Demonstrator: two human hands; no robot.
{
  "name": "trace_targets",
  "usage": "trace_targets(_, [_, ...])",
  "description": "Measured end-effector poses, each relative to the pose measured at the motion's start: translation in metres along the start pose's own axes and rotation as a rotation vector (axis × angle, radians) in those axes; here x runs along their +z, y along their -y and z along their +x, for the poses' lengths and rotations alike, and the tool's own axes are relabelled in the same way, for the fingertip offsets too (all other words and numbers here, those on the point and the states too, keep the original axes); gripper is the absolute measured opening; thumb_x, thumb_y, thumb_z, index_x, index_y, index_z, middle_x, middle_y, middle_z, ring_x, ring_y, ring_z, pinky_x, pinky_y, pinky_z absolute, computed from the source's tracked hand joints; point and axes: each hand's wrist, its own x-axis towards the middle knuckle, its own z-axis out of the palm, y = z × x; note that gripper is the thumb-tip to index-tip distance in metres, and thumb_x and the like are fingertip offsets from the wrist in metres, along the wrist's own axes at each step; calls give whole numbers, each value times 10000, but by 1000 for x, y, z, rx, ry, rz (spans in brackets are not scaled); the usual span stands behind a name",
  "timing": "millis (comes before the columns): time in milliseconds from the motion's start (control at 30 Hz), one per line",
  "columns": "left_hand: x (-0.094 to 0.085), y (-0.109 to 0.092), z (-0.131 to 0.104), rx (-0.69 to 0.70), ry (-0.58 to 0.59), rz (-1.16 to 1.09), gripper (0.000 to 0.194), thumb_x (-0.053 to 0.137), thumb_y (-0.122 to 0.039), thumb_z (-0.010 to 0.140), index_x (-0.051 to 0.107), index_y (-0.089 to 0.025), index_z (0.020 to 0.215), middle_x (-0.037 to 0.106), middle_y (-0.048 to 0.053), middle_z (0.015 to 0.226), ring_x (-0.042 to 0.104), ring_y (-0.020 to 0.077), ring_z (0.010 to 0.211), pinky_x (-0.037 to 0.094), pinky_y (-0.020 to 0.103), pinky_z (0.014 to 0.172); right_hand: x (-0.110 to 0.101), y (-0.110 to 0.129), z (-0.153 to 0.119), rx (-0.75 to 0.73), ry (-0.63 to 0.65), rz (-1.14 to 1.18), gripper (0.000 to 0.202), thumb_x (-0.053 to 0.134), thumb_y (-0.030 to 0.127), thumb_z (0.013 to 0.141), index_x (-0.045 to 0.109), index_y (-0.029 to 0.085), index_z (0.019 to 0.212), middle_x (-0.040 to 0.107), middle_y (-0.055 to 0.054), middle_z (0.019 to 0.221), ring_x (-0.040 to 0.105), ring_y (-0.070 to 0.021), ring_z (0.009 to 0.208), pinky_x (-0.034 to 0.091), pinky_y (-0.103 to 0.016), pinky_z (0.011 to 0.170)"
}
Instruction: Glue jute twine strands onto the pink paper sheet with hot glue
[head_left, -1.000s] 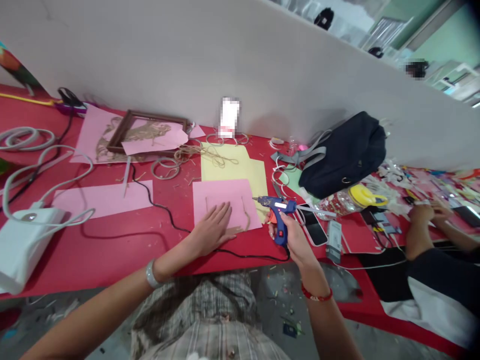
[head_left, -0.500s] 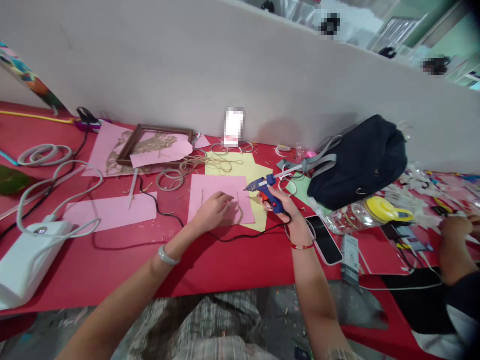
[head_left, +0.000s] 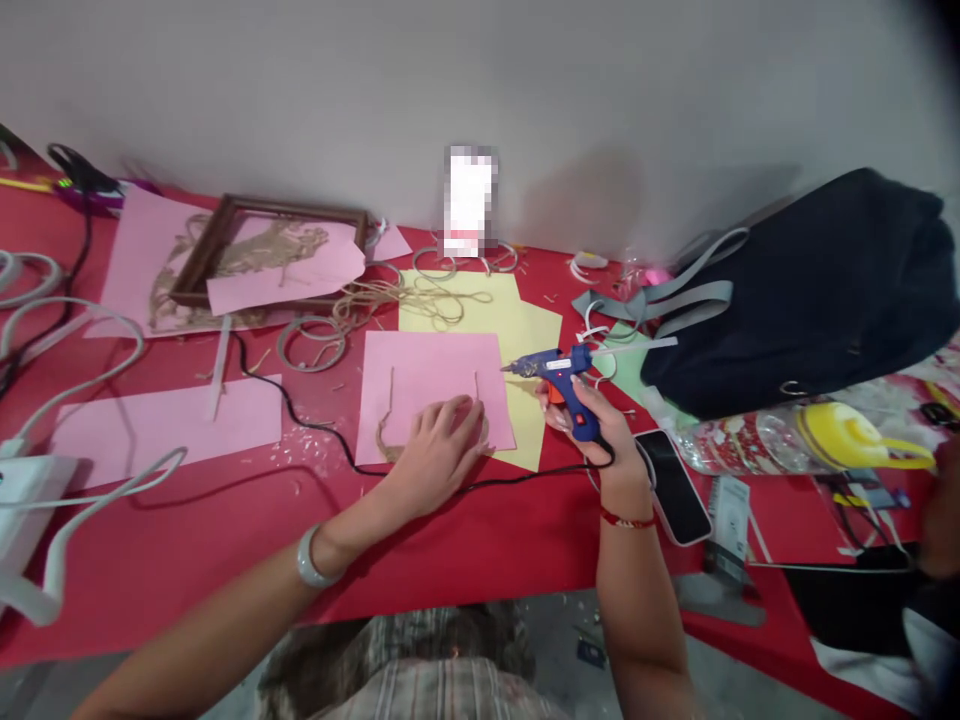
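Observation:
My left hand (head_left: 436,445) lies on a pink sheet of paper (head_left: 427,350), fingers stretched over its lower right part. Thin twine (head_left: 388,405) runs on that sheet in a U-like outline; its lower stretch is partly hidden under my hand. In my right hand (head_left: 611,440) is a blue hot glue gun (head_left: 562,375), gripped by its handle. Its nozzle points left, near the sheet's right edge, and a clear glue stick (head_left: 637,346) sticks out of the back. Yellow paper (head_left: 536,325) lies beneath the pink sheet.
A loose twine bundle (head_left: 420,297) and a brown frame (head_left: 202,250) lie behind. The gun's black cord (head_left: 517,480) crosses before the pink sheet. To the right are a phone (head_left: 679,490), a bottle (head_left: 757,440) and a dark bag (head_left: 810,300); a white power bank (head_left: 34,500) sits left.
The view has tilted down and come closer. My left hand has settled flatter over the twine at the sheet's lower right. The glue gun has turned more level in my right hand's grip.

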Motion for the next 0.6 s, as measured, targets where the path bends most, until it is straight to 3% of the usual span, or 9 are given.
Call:
trace_targets(133, [4, -4, -6, 42, 10, 81, 591, 410, -431, 1150, 477, -87, 1626, 484, 223, 1652, 493, 385, 1372, 439, 535, 1153, 5, 2, -2, -12, 44, 6, 322, 755, 545, 883, 711, 229, 836, 660, -27, 727, 557, -149, 592, 463, -280, 541])
trace_targets(267, [10, -10, -11, 60, 13, 142, 646, 423, -489, 1141, 472, -78, 1636, 426, 228, 1714, 487, 403, 1420, 400, 546, 1184, 12, 7, -7, 43, 114, -99, 370, 702, 563, 887, 698, 206, 791, 652, -35, 652, 549, -147, 509, 411, -283, 483])
trace_targets(467, [16, -13, -9, 13, -24, 86, 720, 418, -546, 1131, 430, -34, 1636, 475, 277, 1652, 488, 413, 1434, 382, 540, 1185, 19, 20, -12, 17, 112, -313, 312, 736, 512, 858, 714, 211, 779, 618, -20, 575, 530, -159, 480, 374, -300, 482])
trace_targets(600, [16, -15, -7, -41, -36, 41, 684, 411, -549, 1130, 499, -39, 1576, 503, 286, 1607, 481, 413, 1430, 382, 543, 1179, 24, 32, -9, 10, 136, -357, 331, 727, 534, 840, 739, 208, 787, 684, -49, 624, 517, -162, 496, 364, -313, 496])
